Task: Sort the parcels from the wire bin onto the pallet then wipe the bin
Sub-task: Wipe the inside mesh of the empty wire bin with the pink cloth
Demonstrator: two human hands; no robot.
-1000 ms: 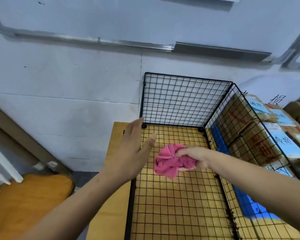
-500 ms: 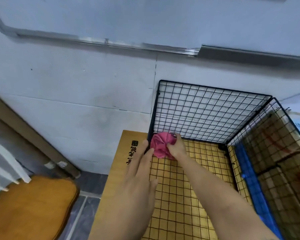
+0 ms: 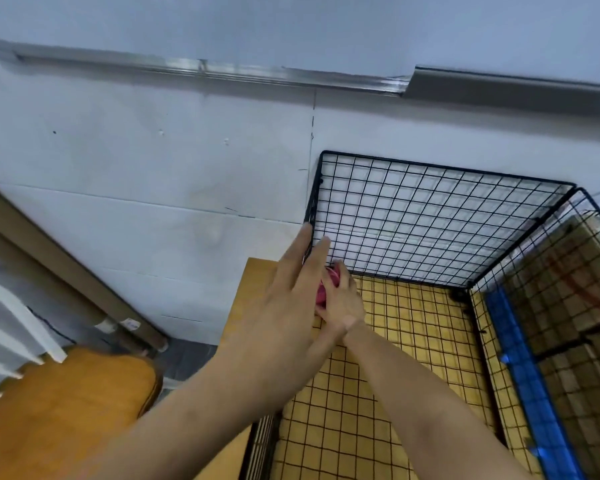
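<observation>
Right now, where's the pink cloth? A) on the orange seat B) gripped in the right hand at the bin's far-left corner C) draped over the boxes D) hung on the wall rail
B: the right hand grips the pink cloth at the wire bin's far-left corner, beside the flat left hand.

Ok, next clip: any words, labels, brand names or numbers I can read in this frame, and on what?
Nothing here is legible.
On the cardboard box behind the right wall of the wire bin, a red marking: blurred, unreadable.
On the brown beam by the wall, a pale tag: too small to read.
</observation>
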